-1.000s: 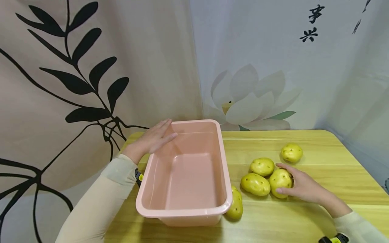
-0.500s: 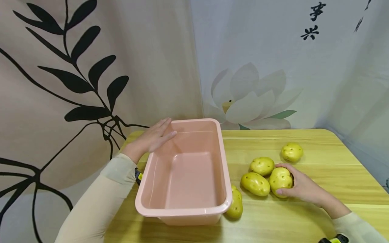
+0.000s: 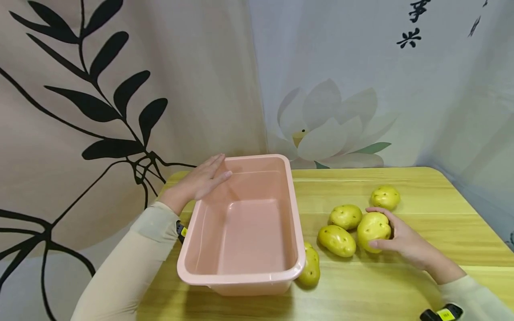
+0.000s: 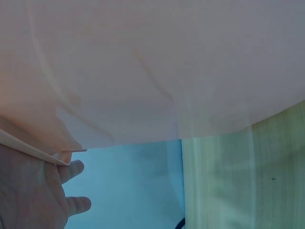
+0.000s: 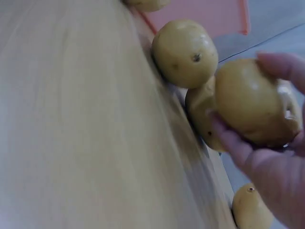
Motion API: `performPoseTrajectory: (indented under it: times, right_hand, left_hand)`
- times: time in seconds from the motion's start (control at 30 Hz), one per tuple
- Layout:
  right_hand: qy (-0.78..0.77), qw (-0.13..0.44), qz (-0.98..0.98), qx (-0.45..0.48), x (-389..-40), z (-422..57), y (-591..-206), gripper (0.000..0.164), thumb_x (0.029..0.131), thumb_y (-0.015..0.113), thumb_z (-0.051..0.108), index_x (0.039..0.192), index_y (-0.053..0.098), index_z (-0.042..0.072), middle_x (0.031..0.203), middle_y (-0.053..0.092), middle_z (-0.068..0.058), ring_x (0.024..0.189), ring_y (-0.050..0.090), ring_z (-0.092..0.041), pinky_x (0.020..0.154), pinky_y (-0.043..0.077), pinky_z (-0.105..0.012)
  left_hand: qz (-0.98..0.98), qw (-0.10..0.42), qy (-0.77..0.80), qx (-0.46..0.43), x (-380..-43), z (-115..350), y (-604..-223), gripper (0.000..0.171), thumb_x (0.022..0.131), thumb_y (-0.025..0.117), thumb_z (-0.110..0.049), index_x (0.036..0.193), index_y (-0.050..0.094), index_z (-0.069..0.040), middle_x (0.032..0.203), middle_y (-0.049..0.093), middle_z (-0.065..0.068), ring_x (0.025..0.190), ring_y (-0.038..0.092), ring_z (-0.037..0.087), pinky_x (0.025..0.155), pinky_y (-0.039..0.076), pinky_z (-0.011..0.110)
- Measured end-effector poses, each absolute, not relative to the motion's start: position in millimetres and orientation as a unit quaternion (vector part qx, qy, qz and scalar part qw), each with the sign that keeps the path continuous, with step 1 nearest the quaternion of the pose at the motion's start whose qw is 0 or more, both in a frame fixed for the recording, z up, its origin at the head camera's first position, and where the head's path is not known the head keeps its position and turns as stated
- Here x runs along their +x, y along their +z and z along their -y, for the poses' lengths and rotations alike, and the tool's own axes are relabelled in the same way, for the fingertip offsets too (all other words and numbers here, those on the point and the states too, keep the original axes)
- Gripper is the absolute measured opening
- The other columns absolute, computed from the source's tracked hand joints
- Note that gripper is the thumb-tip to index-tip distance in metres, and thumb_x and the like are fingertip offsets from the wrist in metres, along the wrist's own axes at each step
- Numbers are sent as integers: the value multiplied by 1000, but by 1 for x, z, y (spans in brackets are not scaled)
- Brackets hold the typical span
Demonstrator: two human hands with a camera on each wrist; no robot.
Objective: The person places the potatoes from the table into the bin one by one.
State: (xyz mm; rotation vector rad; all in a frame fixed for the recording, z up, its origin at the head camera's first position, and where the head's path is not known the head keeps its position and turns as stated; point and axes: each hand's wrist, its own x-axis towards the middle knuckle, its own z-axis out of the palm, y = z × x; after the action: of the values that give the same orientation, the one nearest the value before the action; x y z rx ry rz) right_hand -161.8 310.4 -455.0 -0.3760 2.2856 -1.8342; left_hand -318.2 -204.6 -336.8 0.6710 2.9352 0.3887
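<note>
My right hand (image 3: 407, 243) grips a yellow potato (image 3: 373, 232) between thumb and fingers. In the right wrist view this held potato (image 5: 252, 102) appears raised off the wood. Two more potatoes lie just left of it, one nearer (image 3: 337, 240) and one farther (image 3: 346, 217). Behind my right hand sits another potato (image 3: 385, 197). A pink plastic basin (image 3: 257, 238) stands at the left. My left hand (image 3: 196, 185) rests on its left rim near the back corner, fingers fairly straight, thumb reaching over the inside. The left wrist view shows the basin's outer wall (image 4: 143, 71) close up.
One potato (image 3: 310, 267) lies against the basin's right front side, partly hidden under its rim. Everything stands on a wooden table (image 3: 421, 223) with rounded back corners. A printed curtain (image 3: 209, 80) hangs behind it.
My right hand has lifted its potato slightly, away from the two beside it. My left hand and the basin keep their places. The head view has shifted a little.
</note>
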Motion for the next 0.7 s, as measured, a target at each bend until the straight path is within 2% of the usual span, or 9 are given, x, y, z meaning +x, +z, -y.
performPoseTrajectory:
  times: [0.17, 0.3, 0.53, 0.7]
  right_hand:
    - [-756, 156, -614, -167, -165, -314, -448, 68, 91, 49, -11, 149, 22, 14, 133, 46, -5, 110, 59, -17, 86, 54, -35]
    - [-808, 187, -524, -195, -168, -313, -443, 63, 94, 40, -14, 149, 21, 12, 136, 48, -6, 116, 58, -20, 90, 51, -35]
    - [-821, 204, -494, -199, -173, -306, -438, 52, 101, 40, -2, 149, 24, 11, 136, 49, -10, 117, 58, -24, 90, 51, -35]
    - [-816, 191, -515, -179, -175, -299, -433, 49, 101, 42, 0, 147, 27, 10, 132, 51, -8, 113, 60, -20, 91, 51, -32]
  left_hand:
    - [-965, 52, 132, 223, -318, 205, -336, 83, 94, 21, -70, 156, 4, -18, 162, 2, 3, 147, 2, 25, 116, 11, 50]
    - [-963, 53, 138, 224, -318, 205, -336, 81, 95, 22, -68, 156, 4, -18, 162, 2, 2, 147, 2, 24, 116, 11, 50]
    - [-964, 53, 138, 223, -317, 206, -336, 83, 94, 21, -70, 156, 5, -17, 162, 2, 2, 147, 2, 23, 116, 11, 49]
    - [-963, 55, 135, 225, -317, 206, -335, 83, 94, 20, -70, 156, 2, -18, 162, 1, 3, 147, 1, 24, 116, 9, 50]
